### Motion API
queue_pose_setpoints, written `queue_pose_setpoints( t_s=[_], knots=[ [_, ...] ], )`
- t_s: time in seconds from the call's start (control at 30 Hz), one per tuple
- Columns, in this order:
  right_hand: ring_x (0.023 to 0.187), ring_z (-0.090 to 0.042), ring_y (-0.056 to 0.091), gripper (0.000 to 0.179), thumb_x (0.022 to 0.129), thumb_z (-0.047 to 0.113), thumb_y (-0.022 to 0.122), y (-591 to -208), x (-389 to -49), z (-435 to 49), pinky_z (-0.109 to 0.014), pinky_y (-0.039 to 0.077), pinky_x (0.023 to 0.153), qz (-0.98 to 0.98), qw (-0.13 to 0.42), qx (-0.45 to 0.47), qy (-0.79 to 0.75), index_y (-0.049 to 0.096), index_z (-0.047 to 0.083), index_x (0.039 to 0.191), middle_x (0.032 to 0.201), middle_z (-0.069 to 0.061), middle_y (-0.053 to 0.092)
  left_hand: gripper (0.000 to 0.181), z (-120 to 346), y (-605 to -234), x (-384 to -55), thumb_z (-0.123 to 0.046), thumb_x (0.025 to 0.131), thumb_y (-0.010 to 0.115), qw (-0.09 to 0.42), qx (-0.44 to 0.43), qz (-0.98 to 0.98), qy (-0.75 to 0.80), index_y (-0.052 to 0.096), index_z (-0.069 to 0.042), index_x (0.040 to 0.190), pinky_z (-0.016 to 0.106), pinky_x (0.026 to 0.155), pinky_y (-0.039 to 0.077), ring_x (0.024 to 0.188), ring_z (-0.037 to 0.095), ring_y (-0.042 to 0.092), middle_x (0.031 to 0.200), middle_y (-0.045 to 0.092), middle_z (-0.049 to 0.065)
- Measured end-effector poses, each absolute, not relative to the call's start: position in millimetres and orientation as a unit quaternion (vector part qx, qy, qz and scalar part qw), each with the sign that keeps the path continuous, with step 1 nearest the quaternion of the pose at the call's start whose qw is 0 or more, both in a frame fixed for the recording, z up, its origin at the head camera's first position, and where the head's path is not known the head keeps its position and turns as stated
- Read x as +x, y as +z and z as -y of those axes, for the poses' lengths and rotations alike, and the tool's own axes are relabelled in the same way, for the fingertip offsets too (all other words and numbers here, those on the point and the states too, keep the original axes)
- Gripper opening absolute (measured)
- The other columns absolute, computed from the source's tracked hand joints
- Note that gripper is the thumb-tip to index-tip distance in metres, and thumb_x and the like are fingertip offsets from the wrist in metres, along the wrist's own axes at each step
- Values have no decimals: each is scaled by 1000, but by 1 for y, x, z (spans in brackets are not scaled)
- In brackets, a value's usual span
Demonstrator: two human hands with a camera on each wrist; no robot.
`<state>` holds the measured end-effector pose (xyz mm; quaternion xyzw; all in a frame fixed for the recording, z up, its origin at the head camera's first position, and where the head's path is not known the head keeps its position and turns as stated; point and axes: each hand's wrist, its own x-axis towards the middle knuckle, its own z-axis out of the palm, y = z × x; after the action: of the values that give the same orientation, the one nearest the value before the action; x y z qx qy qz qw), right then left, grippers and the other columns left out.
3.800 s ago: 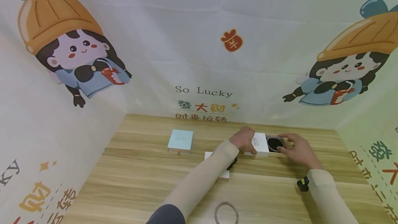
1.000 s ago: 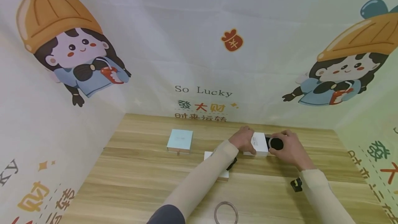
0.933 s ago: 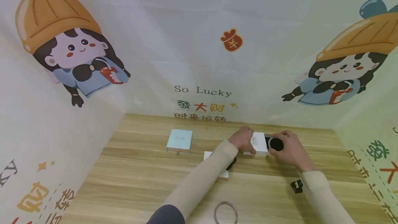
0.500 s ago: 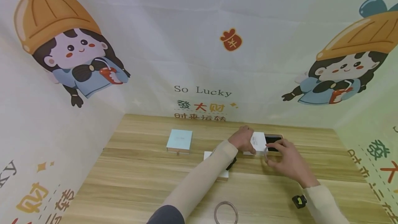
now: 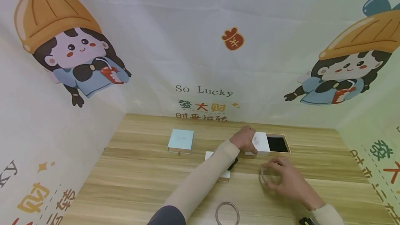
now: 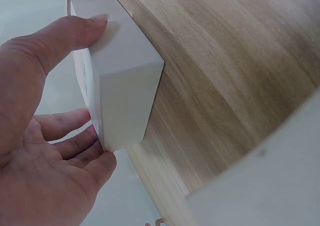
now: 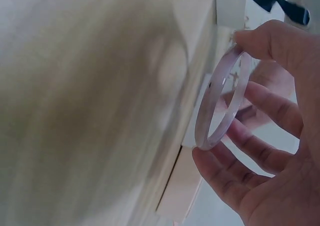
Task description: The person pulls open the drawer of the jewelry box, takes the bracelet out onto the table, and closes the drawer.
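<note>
My left hand (image 5: 244,139) grips the white sleeve (image 5: 261,142) of a small slide-out box on the table, with the thumb on one side wall and fingertips at the other edge, as the left wrist view shows. From the sleeve's right end the drawer (image 5: 288,144) sticks out, its black lining bare. My right hand (image 5: 290,181) is in front of the drawer, over the table. Between its thumb and fingertips it pinches a pale, translucent bangle (image 7: 206,108) by the rim, the ring standing on edge.
A second bangle (image 5: 227,203) lies flat near the table's front. Partly covered by my left forearm is another white box (image 5: 225,175). A light blue box (image 5: 181,140) stands at the back left. Printed cloth (image 5: 200,44) walls the table (image 5: 140,176) at the back and sides.
The bangle lay in the drawer at first; my right hand has lifted it out and brought it forward, toward me. My left hand stays on the sleeve.
</note>
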<state>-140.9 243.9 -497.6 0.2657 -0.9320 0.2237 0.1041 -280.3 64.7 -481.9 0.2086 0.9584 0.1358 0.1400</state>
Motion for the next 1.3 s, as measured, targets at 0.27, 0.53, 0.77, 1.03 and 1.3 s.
queue_pose_setpoints(
  t_s=[0.27, 0.53, 0.77, 1.03, 1.3],
  knots=[
    [105, -13, 58, 47, 69, 19, 90, -510, -122, -240, -35, 56, 84, 922, 96, 309, 213, 75, 21, 114, 113, 9, 60, 81, -65, -481, -278, -39, 83, 86, 138, 205, -959, 140, 50, -13, 151, 26, 114, 43, 145, 19, 42, 156, 46, 5],
    [104, -7, 56, 48, 69, 30, 91, -514, -105, -236, -34, 58, 86, 921, 65, 337, 185, 73, 30, 113, 114, 14, 57, 82, -64, -481, -278, -39, 83, 86, 140, 204, -958, 145, 49, -14, 151, 26, 114, 43, 144, 18, 42, 156, 46, 4],
    [103, -2, 54, 46, 75, 32, 88, -515, -100, -235, -29, 57, 84, 926, 4, 331, 180, 72, 33, 118, 118, 17, 56, 81, -64, -481, -278, -39, 82, 86, 134, 206, -958, 146, 50, -13, 150, 25, 113, 44, 142, 18, 44, 153, 48, 5],
    [104, -2, 52, 44, 77, 30, 87, -515, -98, -236, -28, 55, 84, 922, 2, 343, 180, 73, 28, 118, 117, 17, 56, 82, -64, -480, -277, -39, 82, 86, 133, 206, -958, 147, 49, -13, 151, 24, 112, 44, 140, 17, 45, 153, 49, 4],
    [106, -4, 48, 48, 76, 29, 89, -516, -99, -237, -27, 53, 83, 913, 2, 356, 197, 73, 25, 121, 118, 15, 55, 84, -64, -481, -278, -39, 83, 85, 143, 200, -957, 152, 47, -14, 153, 26, 116, 41, 149, 19, 38, 159, 43, 4]
  ],
)
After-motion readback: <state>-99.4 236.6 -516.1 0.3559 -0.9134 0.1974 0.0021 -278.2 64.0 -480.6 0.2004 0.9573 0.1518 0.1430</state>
